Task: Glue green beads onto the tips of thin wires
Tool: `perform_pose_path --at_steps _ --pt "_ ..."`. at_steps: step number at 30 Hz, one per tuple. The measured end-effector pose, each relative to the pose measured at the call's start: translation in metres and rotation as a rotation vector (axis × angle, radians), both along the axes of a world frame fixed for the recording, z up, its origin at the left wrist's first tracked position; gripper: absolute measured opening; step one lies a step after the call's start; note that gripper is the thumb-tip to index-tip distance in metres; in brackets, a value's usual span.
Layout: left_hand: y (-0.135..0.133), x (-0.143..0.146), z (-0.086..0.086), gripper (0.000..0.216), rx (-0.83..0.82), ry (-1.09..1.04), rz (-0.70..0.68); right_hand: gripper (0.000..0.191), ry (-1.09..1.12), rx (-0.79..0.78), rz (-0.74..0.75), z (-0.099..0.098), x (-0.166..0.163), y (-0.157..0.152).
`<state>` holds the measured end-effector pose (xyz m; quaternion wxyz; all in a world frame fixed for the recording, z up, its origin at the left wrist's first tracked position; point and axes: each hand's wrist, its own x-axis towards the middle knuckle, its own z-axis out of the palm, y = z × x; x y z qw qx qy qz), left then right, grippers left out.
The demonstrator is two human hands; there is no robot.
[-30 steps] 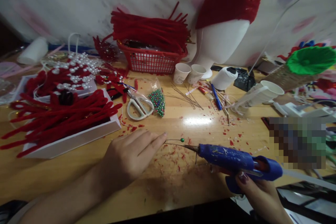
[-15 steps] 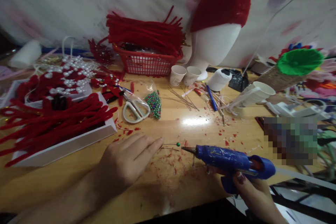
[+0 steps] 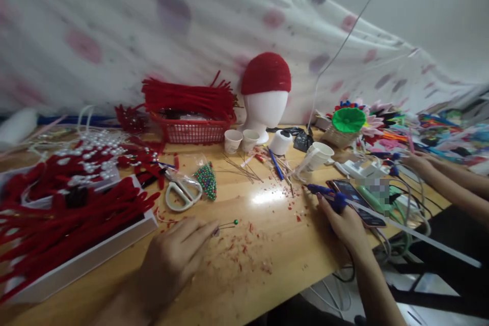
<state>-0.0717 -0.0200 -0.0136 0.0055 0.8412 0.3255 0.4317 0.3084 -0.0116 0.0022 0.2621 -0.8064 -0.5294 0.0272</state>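
- Two things are in my hands: my left hand pinches a pin by its wire, fingers narrow. My right hand is wrapped around a blurred glue gun.
- The pin sits low over the tabletop, its green bead at 3 o'clock of my left fingertips. The gun is well apart at 2 o'clock.
- I judge the pin very light, thin and springy, easy to bend or drop. Grip the bare wire, away from the bead.
- The gun is rigid plastic, its tip likely hot, so hold the handle only.
- Scissors lie at 11 o'clock of the pin.
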Motion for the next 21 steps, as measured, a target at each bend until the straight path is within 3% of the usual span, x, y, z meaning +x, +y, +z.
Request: perform_pose_path --at_steps 5,7,9,10,13,15,18,21 --pt "0.003 0.009 -0.001 0.022 -0.149 -0.241 0.001 0.053 -0.152 -0.277 0.019 0.007 0.008 -0.055" --pt "0.004 0.012 -0.001 0.022 -0.173 -0.314 0.002 0.05 0.006 -0.31 0.258 0.02 -0.001 -0.077" --pt "0.003 0.014 -0.001 0.021 -0.213 -0.372 -0.001 0.04 0.022 -0.327 0.453 0.04 -0.021 -0.084" --pt "0.003 0.014 -0.001 0.021 -0.234 -0.404 0.0 0.037 -0.028 -0.219 0.468 0.053 -0.034 -0.081" --pt "0.003 0.014 0.001 0.02 -0.256 -0.481 0.016 0.037 -0.186 0.077 0.429 0.098 -0.076 -0.05" --pt "0.003 0.012 0.004 0.021 -0.26 -0.511 0.023 0.037 -0.233 0.077 0.526 0.127 -0.103 -0.02" --pt "0.001 0.011 0.009 0.02 -0.281 -0.564 0.025 0.032 -0.109 -0.054 0.86 0.155 -0.148 0.032" --pt "-0.003 0.012 0.011 0.018 -0.294 -0.614 0.019 0.03 -0.075 -0.068 1.13 0.157 -0.204 0.084"
